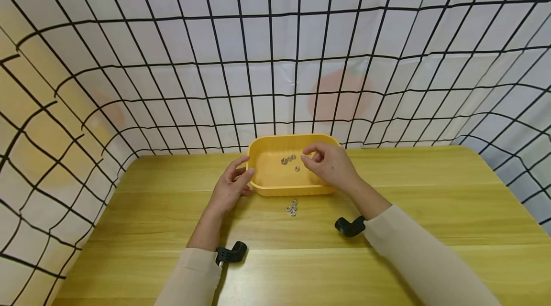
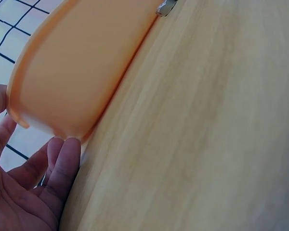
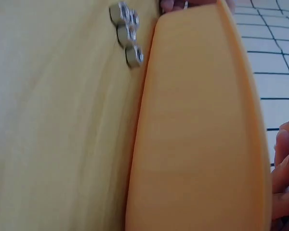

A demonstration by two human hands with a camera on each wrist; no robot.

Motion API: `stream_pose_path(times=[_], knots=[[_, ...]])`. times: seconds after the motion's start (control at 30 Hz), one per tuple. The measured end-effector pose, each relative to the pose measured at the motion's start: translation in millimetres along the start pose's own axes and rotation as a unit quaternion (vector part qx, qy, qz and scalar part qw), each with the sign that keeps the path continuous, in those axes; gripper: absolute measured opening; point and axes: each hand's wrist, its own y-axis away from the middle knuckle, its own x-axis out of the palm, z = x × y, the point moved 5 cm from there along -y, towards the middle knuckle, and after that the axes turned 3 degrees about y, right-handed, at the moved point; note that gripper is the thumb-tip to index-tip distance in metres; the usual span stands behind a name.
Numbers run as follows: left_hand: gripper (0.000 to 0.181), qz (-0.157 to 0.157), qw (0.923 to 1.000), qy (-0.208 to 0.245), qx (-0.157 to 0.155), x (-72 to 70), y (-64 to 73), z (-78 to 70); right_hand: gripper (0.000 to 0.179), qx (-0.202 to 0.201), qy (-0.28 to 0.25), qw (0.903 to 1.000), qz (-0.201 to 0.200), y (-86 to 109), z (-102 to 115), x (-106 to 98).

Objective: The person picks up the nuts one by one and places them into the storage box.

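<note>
Two of our fingertips, thumb and index, come close together on the right hand, held over the tray's right side; whether they pinch anything, we cannot tell. With the left hand we grip the tray's left end, thumb at the rim, other fingers outside. Inside it, left of our right fingertips, lie a few inner nuts; four outer nuts sit clustered on the table, just before its near wall. Beyond the tray, we face a black grid.
</note>
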Motion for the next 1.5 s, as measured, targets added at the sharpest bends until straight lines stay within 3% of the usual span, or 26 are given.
stream_pose_path(times=[0.67, 0.9, 1.07, 1.5], knots=[[0.053, 0.004, 1.0000, 0.000, -0.001, -4.0, -0.3, -0.9, 0.016, 0.001, -0.038, 0.9987, 0.034, 52.8, 16, 14], [0.053, 0.005, 1.0000, -0.001, -0.001, -3.5, -0.6, 0.6, 0.014, 0.008, -0.072, 0.9944, 0.076, 70.2, 8, 25], [0.052, 0.003, 1.0000, 0.001, -0.002, -3.3, -1.3, 1.2, 0.018, 0.025, -0.066, 0.9916, 0.108, 78.2, 1, 33], [0.051, 0.002, 1.0000, -0.002, -0.006, -2.0, -0.4, 0.3, 0.017, 0.036, -0.039, 0.9898, 0.132, 81.6, -18, 51]])
